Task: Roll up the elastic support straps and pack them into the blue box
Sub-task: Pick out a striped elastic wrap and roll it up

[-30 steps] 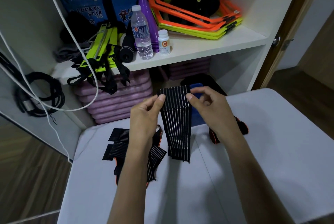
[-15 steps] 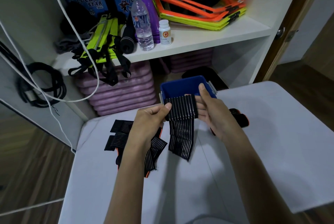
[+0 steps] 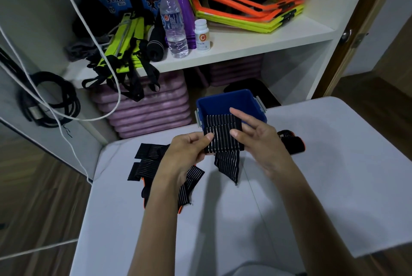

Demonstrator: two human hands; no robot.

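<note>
A black elastic strap with thin white stripes (image 3: pixel 223 136) is partly rolled in front of me, above the white table (image 3: pixel 312 186). My left hand (image 3: pixel 186 153) pinches the roll's left end between thumb and fingers. My right hand (image 3: pixel 258 139) holds its right end, thumb on the front and index finger raised over the top. The strap's loose tail (image 3: pixel 227 168) hangs down to the table. The open blue box (image 3: pixel 229 104) stands just behind the roll at the table's far edge. More unrolled straps (image 3: pixel 147 164) lie under my left arm. A rolled black strap with orange trim (image 3: pixel 292 144) lies right of my right hand.
Behind the table stands a white shelf unit (image 3: pixel 245 43) with a water bottle (image 3: pixel 174 23), a white pill bottle (image 3: pixel 201 35), orange and yellow frames and blue boxes. Stacked purple mats (image 3: pixel 145 110) sit below. White cables hang at the left. A wooden door is at the right.
The strap has been rolled further, so the roll is thicker and the hanging tail shorter. Both hands moved down and closer to the blue box, which now shows fully.
</note>
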